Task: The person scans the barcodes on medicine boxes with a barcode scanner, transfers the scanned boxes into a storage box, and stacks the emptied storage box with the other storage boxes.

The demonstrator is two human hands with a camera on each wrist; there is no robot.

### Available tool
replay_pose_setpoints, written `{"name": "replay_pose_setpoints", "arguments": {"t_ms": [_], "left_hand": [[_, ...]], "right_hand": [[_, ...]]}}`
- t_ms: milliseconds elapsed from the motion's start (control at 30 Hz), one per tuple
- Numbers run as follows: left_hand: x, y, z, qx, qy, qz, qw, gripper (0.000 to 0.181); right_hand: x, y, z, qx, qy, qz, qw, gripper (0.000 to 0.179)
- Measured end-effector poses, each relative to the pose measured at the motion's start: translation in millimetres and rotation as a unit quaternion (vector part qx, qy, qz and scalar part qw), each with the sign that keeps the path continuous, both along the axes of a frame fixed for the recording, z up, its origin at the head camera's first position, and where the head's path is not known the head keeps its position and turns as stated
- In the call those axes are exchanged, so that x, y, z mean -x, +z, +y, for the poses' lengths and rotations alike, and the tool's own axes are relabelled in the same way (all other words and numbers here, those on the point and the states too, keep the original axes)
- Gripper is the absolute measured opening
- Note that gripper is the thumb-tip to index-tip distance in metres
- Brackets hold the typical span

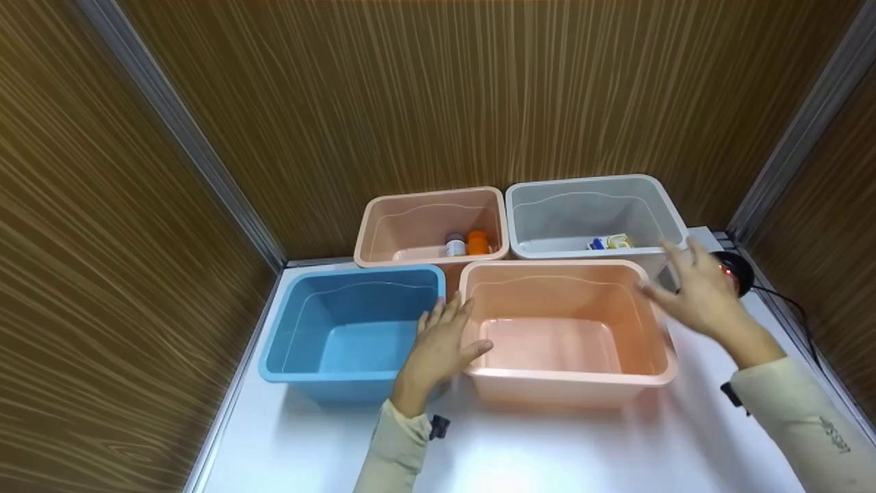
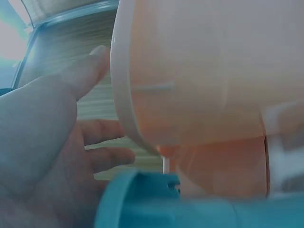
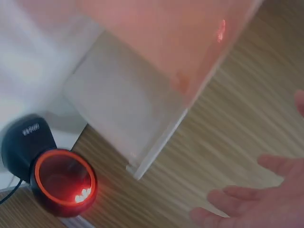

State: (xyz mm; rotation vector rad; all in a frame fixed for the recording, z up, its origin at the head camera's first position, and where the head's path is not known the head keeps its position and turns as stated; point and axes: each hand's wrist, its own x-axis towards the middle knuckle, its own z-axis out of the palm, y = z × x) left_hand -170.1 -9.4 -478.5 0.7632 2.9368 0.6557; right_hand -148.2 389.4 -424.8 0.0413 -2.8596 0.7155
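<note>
My left hand (image 1: 438, 349) is over the gap between the blue bin (image 1: 328, 377) and the front pink bin (image 1: 568, 377), fingers spread and holding nothing. In the left wrist view its thumb (image 2: 90, 71) is close to the pink bin's rim (image 2: 121, 71); whether they touch I cannot tell. My right hand (image 1: 701, 294), slightly blurred, hovers past that bin's right rim with extended fingers and nothing in them. Near it stands a black scanner (image 3: 64, 175) with a glowing red ring. No objects show inside the two front bins.
Behind stand a smaller-looking pink bin (image 1: 431, 194) and a grey bin (image 1: 582, 181). The former holds a white bottle (image 1: 455, 246) and an orange bottle (image 1: 478, 244); the latter has a yellow-and-white pack (image 1: 619, 241) and a blue-and-white item (image 1: 597, 244). Wood-patterned walls (image 1: 438, 103) enclose the white table (image 1: 520, 452).
</note>
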Motion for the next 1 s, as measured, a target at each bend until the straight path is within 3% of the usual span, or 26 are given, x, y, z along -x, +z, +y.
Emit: {"name": "replay_pose_setpoints", "arguments": {"t_ms": [233,400,567,733,867,1000], "left_hand": [[10.2,8.2,26.3,0.079,0.004,-0.031,0.9964,0.082],[16.7,7.1,33.7,0.123,0.014,-0.025,0.992,0.083],[15.4,1.2,39.1,0.163,0.012,0.011,0.9865,0.073],[10.3,-3.5,44.1,0.159,0.003,0.008,0.9872,0.068],[8.8,-3.9,45.9,0.154,0.006,0.005,0.988,0.073],[7.2,-3.6,44.7,0.158,0.018,-0.006,0.9873,0.081]], "right_hand": [[-31.1,-32.2,-14.7,-0.013,0.064,-0.107,0.9921,0.095],[-41.9,-54.6,-10.6,0.015,0.1,-0.138,0.9852,0.092],[-50.1,-54.0,3.0,0.039,0.106,-0.156,0.9813,0.096],[-58.9,-45.6,9.4,0.032,0.104,-0.185,0.9766,0.102],[-52.9,-42.8,7.9,0.021,0.099,-0.182,0.978,0.108],[-41.9,-46.9,7.8,0.007,0.092,-0.147,0.9848,0.101]]}}
